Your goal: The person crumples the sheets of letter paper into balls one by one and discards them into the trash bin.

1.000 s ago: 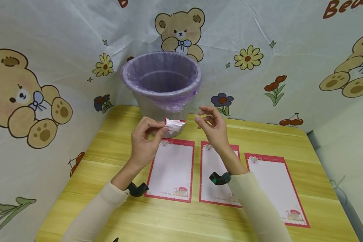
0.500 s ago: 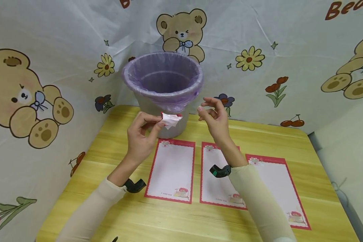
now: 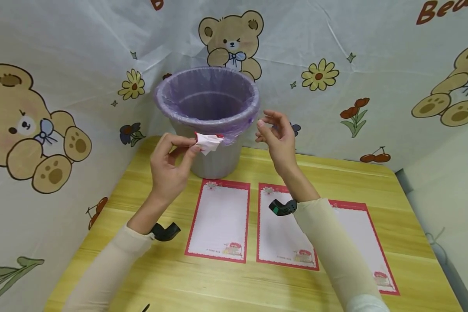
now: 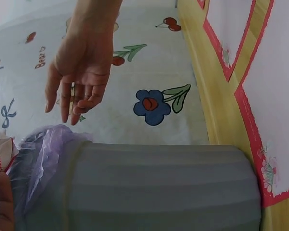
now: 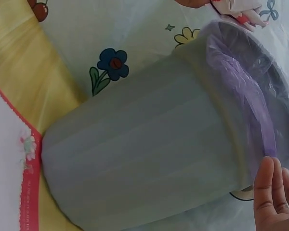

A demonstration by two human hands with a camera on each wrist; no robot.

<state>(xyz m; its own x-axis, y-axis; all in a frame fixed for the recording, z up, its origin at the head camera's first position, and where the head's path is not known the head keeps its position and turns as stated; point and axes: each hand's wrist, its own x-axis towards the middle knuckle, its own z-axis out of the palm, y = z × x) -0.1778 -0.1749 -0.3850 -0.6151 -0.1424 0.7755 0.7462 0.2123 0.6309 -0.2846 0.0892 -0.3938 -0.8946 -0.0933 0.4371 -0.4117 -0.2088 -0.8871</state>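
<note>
My left hand (image 3: 169,167) pinches a crumpled piece of white paper with red edges (image 3: 208,143) between thumb and fingers, in front of the trash can (image 3: 218,160) and just below its rim. The same crumpled paper (image 4: 1,154) shows at the left edge of the left wrist view. My right hand (image 3: 279,143) is raised to the right of the can with loosely bent fingers and nothing in them. In the right wrist view its fingers (image 5: 265,185) appear close by the can's rim. A purple plastic bag (image 3: 171,106) lines the grey can and folds over the rim.
Three red-bordered sheets of paper lie on the wooden table (image 3: 218,288): a left one (image 3: 220,221), a middle one (image 3: 281,234) and a right one (image 3: 359,234), partly under the right forearm. Behind the can hangs a bear-print cloth (image 3: 296,34). A small dark tip (image 3: 146,307) shows at the front edge.
My left hand has moved up and to the left with the crumpled paper, nearer the can's rim height. The right hand has risen a little beside the can.
</note>
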